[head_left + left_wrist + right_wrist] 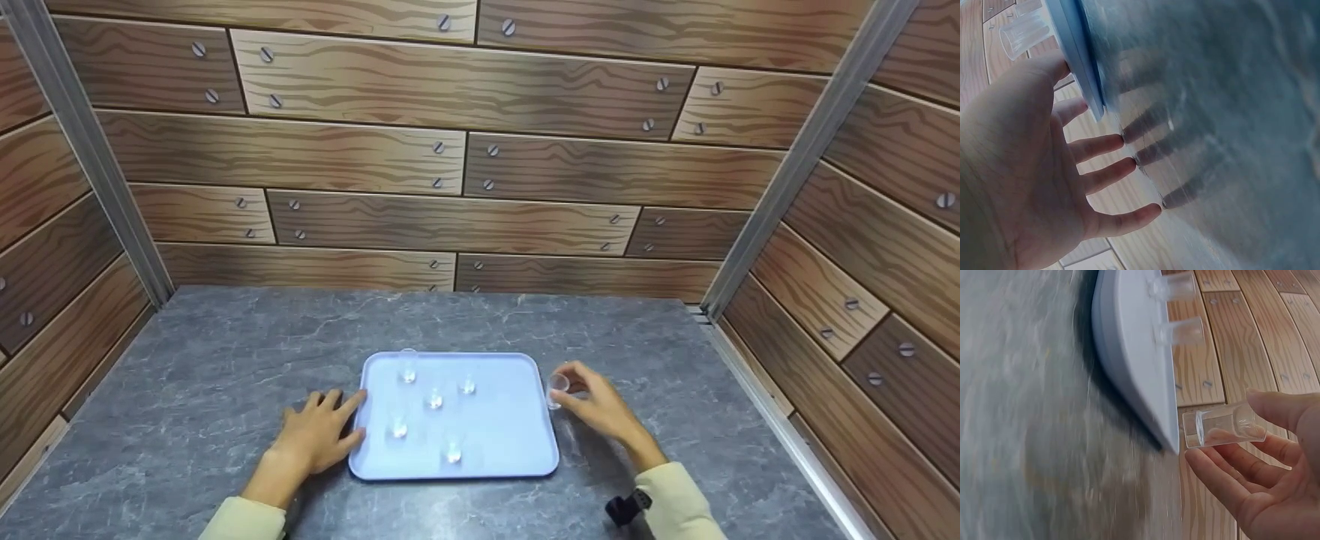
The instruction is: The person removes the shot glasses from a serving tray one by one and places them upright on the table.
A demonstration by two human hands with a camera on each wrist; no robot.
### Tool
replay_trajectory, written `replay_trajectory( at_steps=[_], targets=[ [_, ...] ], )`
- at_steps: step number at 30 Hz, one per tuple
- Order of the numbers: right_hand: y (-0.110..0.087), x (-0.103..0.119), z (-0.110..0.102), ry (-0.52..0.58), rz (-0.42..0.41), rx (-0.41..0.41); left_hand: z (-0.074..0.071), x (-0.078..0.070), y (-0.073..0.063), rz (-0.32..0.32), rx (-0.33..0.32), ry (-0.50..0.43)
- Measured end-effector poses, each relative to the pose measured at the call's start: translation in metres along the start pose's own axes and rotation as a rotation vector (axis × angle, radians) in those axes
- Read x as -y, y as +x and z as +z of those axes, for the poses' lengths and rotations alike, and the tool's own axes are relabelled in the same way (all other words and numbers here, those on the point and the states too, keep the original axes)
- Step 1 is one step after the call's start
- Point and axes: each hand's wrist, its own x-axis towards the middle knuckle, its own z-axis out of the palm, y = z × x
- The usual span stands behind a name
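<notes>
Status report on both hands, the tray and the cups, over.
Left hand touching left edge of blue tray. Right hand holding clear cup near tray's right edge. Five more cups standing on tray. Nothing visible blocking.

Table (630, 337): grey top with pale, marble-like veins.
Tray (510, 424): light blue, rectangular with rounded corners, lying flat roughly midway between left and right.
Left fingers (1111, 173): some tips touching the table, left of the tray.

Plank-patterned walls (465, 165) edge a grey, marble-veined tabletop (637, 330) on three sides — metal posts (811, 135) line the two far corners.
</notes>
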Motion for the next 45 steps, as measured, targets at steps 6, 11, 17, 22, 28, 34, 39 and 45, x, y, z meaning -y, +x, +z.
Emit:
replay_trajectory(
  at_steps=[6, 11, 17, 22, 28, 34, 39, 45],
  targets=[
    [-0.011, -0.011, -0.016, 0.002, -0.002, -0.027, 0.000, 0.000, 0.000, 0.001, 0.006, -0.005],
    [-0.020, -0.018, -0.031, -0.028, 0.019, -0.038, -0.001, 0.000, 0.000, 0.000, 0.004, -0.006],
    [-0.032, -0.029, -0.048, -0.083, 0.076, -0.075, -0.001, 0.000, 0.000, -0.004, 0.004, -0.012],
    [-0.039, -0.037, -0.059, -0.101, 0.141, -0.128, 0.000, 0.000, -0.001, -0.004, -0.001, -0.018],
    [-0.044, -0.042, -0.074, -0.137, 0.217, -0.181, -0.001, 0.000, -0.002, 0.004, -0.013, -0.020],
    [-0.043, -0.047, -0.087, -0.143, 0.285, -0.189, -0.001, 0.000, -0.001, 0.005, -0.024, -0.015],
    [-0.046, -0.057, -0.094, -0.161, 0.320, -0.202, -0.001, -0.001, -0.001, 0.008, -0.017, -0.024],
    [-0.050, -0.067, -0.101, -0.123, 0.364, -0.213, -0.001, 0.000, -0.001, 0.004, -0.010, -0.024]
  ],
)
